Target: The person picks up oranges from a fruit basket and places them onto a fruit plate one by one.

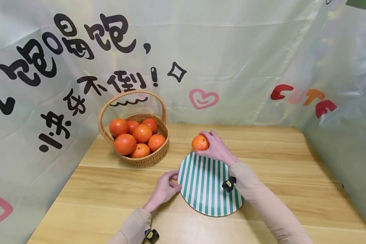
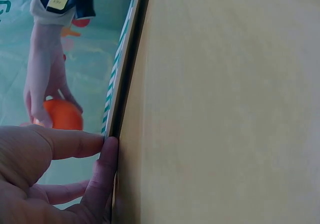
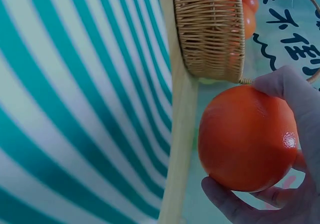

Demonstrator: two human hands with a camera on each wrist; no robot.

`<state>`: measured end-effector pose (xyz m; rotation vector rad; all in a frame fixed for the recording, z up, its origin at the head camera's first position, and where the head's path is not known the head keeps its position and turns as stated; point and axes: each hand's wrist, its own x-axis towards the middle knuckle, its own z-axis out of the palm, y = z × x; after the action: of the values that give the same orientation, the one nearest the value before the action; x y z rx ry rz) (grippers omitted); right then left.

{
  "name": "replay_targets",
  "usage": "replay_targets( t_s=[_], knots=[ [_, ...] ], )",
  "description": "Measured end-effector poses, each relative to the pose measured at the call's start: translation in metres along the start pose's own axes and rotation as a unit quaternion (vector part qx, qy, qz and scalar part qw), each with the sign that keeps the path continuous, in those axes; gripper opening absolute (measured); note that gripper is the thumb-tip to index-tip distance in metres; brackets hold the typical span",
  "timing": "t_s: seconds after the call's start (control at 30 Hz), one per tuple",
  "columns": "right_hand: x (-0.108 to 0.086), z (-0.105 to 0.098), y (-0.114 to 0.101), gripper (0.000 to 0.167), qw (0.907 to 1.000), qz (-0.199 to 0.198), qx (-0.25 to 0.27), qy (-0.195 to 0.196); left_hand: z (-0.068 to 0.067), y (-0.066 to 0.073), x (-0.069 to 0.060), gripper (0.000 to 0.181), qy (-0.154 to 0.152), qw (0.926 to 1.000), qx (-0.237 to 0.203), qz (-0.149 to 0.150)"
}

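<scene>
A round board (image 1: 210,186) with green and white stripes lies on the wooden table. At its left edge, my left hand (image 1: 165,189) pinches the rim between thumb and fingers; the left wrist view shows the fingers (image 2: 106,151) at the board's thin edge. Beyond the board's far edge, my right hand (image 1: 215,147) grips an orange (image 1: 200,143). In the right wrist view the thumb and fingers curl round the orange (image 3: 247,139), with the striped board (image 3: 75,103) beside it.
A wicker basket (image 1: 146,159) with a tall handle stands at the back left, holding several oranges (image 1: 142,133). Printed cloth (image 1: 231,67) hangs behind the table (image 1: 280,152) and along both sides.
</scene>
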<state>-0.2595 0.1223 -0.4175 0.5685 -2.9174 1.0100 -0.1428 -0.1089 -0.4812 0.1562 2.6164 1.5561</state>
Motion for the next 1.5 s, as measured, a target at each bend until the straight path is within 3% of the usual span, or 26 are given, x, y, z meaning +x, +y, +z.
replay_targets(
  t_s=[0.5, 1.5],
  knots=[
    [-0.017, 0.007, 0.009, 0.072, 0.9988, 0.007, -0.033, -0.036, 0.0, 0.001, -0.001, 0.058, 0.002, 1.0, 0.0, 0.004],
    [-0.02, 0.012, 0.008, 0.075, 0.9969, 0.015, -0.025, -0.073, 0.0, 0.001, 0.0, 0.057, 0.001, 1.0, 0.002, -0.004]
  ],
)
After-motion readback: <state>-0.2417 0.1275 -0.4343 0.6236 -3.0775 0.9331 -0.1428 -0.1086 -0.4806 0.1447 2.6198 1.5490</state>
